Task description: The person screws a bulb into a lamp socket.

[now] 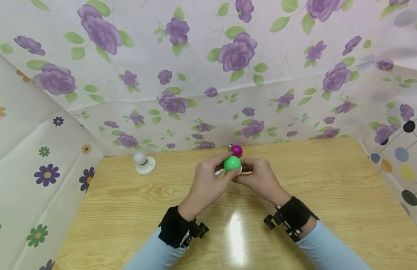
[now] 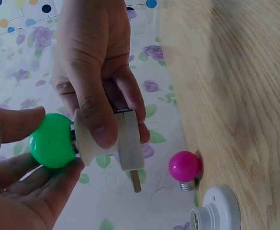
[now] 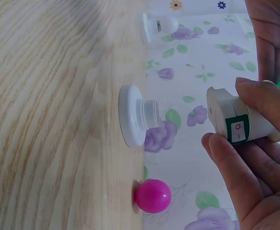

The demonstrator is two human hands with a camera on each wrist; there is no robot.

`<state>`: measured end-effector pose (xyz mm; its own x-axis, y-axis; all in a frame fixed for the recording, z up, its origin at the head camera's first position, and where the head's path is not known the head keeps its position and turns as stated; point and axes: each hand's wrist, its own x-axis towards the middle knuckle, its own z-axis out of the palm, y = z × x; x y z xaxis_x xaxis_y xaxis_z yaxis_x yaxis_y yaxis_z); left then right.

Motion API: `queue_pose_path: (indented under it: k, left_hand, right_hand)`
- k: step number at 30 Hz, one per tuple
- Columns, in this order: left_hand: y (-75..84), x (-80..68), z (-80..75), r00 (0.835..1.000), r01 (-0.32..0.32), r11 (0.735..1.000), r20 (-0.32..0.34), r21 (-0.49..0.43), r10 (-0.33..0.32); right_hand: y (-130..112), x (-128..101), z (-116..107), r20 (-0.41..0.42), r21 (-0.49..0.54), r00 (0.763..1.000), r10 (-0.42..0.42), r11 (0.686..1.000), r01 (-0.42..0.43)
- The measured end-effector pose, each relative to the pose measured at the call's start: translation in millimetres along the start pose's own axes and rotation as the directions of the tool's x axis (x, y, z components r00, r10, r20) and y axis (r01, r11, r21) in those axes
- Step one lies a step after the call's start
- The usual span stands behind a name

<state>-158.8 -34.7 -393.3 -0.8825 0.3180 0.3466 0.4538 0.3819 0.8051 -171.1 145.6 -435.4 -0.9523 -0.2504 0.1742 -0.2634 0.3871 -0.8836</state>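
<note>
My left hand (image 1: 206, 180) pinches a green light bulb (image 1: 232, 163) between thumb and fingers. In the left wrist view, the bulb's base meets the flared mouth of a white plug-in lamp socket (image 2: 131, 148). My right hand (image 1: 260, 178) grips that socket around its body. A metal prong (image 2: 136, 181) sticks out of its back, and a rocker switch (image 3: 238, 130) marked O and I shows on its side. Both hands are raised above the table. Below them, a white round lamp holder (image 3: 131, 115) without a bulb stands on the table, mostly hidden in the head view.
A magenta bulb (image 1: 236, 151) lies on the wooden table (image 1: 134, 210) near its back edge, beside the bulbless holder. Farther left stands another round holder (image 1: 146, 167) with a white bulb (image 1: 140, 158) in it. Flower-printed sheeting (image 1: 195, 82) rises behind the table.
</note>
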Motion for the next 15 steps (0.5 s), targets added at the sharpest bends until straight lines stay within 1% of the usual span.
queue_pose_path:
  k: [2, 5, 8, 11, 15]
  left_hand:
    - [0.4, 0.1, 0.5, 1.000, 0.010, 1.000, -0.010, 0.011, -0.010]
    - [0.6, 0.0, 2.9, 0.998, 0.016, 1.000, -0.055, 0.010, -0.016]
    - [0.4, -0.6, 5.4, 0.995, 0.001, 1.000, -0.103, 0.014, 0.000]
    - [0.6, -1.4, 7.0, 0.990, -0.013, 0.999, -0.139, 0.041, 0.018]
    - [1.2, -1.8, 8.1, 0.987, -0.024, 0.996, -0.159, 0.084, 0.037]
  right_hand:
    - [0.3, 0.0, -0.4, 0.002, -0.004, 1.000, -0.001, 1.000, 0.001]
    - [0.9, 0.1, -0.2, 0.003, -0.012, 1.000, 0.002, 1.000, -0.002]
    - [1.2, 0.0, 0.3, 0.000, -0.020, 1.000, 0.003, 1.000, -0.003]
    - [1.3, 0.1, 0.8, -0.003, -0.023, 1.000, -0.003, 1.000, 0.003]
    - [0.9, -0.4, 1.0, -0.007, -0.024, 1.000, -0.004, 1.000, 0.004]
